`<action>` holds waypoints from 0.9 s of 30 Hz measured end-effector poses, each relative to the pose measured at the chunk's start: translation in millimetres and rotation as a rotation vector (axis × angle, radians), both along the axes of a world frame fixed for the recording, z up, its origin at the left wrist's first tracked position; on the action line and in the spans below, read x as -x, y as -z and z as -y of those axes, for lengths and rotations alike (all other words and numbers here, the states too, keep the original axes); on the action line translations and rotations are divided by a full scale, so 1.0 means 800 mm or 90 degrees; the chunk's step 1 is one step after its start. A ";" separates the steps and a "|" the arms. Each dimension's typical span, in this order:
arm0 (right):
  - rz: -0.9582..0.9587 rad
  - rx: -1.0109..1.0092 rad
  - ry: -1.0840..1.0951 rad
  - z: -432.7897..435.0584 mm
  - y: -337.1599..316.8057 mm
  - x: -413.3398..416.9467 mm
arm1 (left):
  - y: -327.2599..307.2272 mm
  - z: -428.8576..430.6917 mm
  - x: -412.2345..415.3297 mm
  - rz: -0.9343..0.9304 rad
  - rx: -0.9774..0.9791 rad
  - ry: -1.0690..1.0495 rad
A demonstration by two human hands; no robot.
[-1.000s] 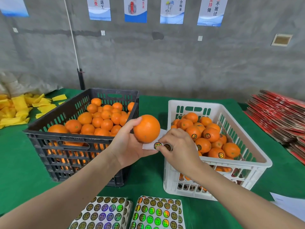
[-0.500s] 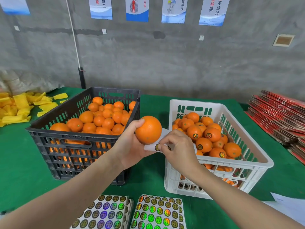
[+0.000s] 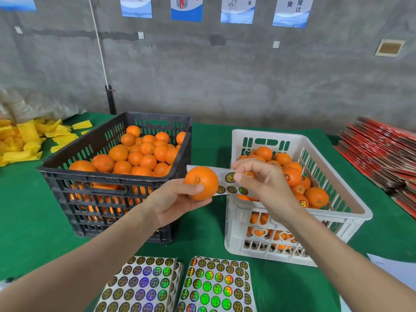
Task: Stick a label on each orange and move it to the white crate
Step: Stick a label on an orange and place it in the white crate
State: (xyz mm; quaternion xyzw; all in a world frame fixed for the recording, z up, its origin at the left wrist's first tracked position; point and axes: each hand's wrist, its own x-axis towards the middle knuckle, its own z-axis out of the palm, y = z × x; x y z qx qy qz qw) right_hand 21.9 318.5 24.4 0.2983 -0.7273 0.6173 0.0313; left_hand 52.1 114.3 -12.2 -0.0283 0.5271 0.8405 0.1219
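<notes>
- Step in hand, as judged: labelling, at the peel stage. One sticker part-lifted from its backing, none visible on the fruit held.
- Round, glossy orange (image 3: 201, 182), stem end toward the camera: held in the air between the two crates, above the green cloth-covered surface (image 3: 27, 210).
- Left hand (image 3: 173, 202): fingers (image 3: 202, 202) wrapped under the orange, thumb across its front.
- Right hand (image 3: 265, 185): thumb and forefinger pinching a round gold-and-black holographic label (image 3: 230, 177), other fingers loosely curled.
- Narrow white paper backing strip (image 3: 221, 171): passing behind the orange toward the right hand, three more stickers along its lower edge. Which hand steadies it, not discernible.
- White slotted plastic crate (image 3: 351, 210): just right of the hands, part-filled with stickered fruit. Destination.
- Black slotted plastic crate (image 3: 108, 177): to the left, heaped with fruit, apparently unlabelled stock.
- Next move, as judged: label pulled fully free, carried the short way left, pressed flat on the peel clear of the stem, then the orange taken across to the white crate and set down, not dropped.
- Stacked holographic sticker sheets (image 3: 144, 284): at the near edge, in reserve.
</notes>
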 end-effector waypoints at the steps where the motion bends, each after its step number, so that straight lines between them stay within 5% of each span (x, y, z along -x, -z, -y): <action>1: 0.027 -0.036 -0.021 -0.003 -0.007 0.002 | 0.003 0.000 -0.001 -0.010 0.013 0.013; 8: -0.063 -0.285 -0.088 0.005 -0.017 -0.006 | 0.000 -0.009 -0.008 0.005 -0.010 0.032; 19: -0.117 -0.349 -0.098 0.012 -0.026 -0.004 | -0.009 -0.017 -0.009 0.105 -0.009 0.019; 27: -0.266 -0.329 -0.025 0.021 -0.014 -0.007 | -0.013 -0.022 -0.004 0.132 -0.010 0.061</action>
